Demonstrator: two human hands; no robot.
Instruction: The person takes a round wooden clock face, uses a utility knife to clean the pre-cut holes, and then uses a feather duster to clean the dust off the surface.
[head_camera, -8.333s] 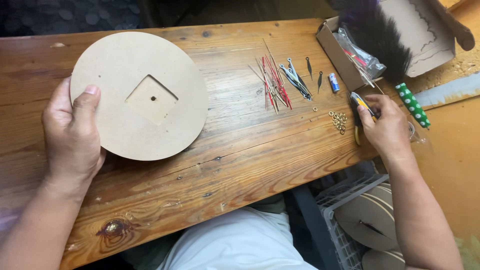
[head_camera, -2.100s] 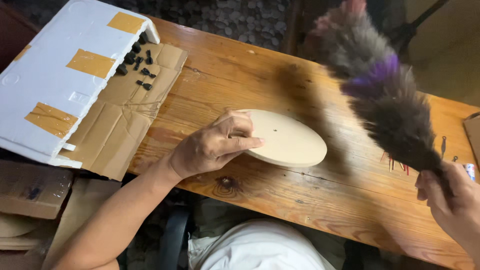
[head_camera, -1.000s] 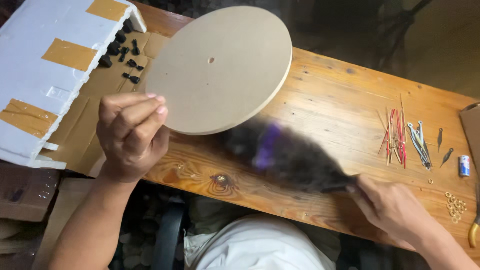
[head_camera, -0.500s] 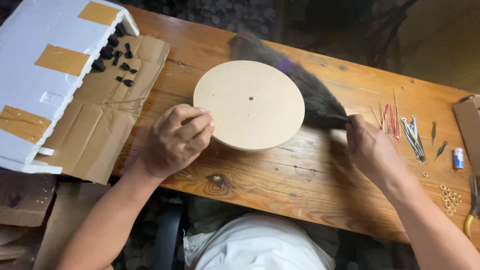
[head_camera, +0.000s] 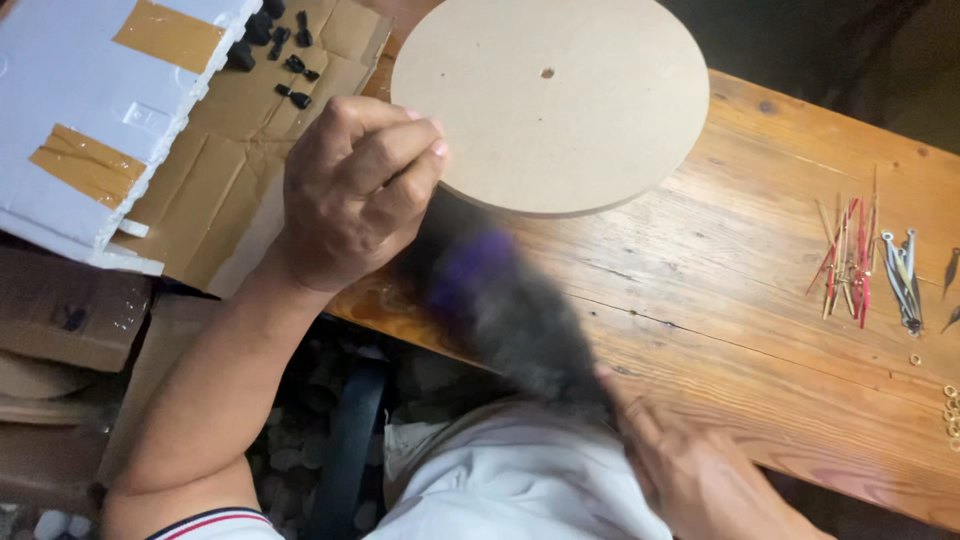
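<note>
Head view: left grip (head_camera: 355, 190) clasps round disc (head_camera: 560, 100), right grip (head_camera: 690, 470) feather duster (head_camera: 500, 310), over wooden table (head_camera: 760, 290).

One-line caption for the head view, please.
Left hand tilts a round wooden disc over the table while the right hand holds a blurred feather duster.

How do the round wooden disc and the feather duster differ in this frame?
The round wooden disc is pale tan, flat and sharp-edged; the feather duster is dark grey with a purple patch, fluffy and motion-blurred. The left hand grips the disc by its edge, lifted off the table; the right hand holds the duster by its end.
</note>
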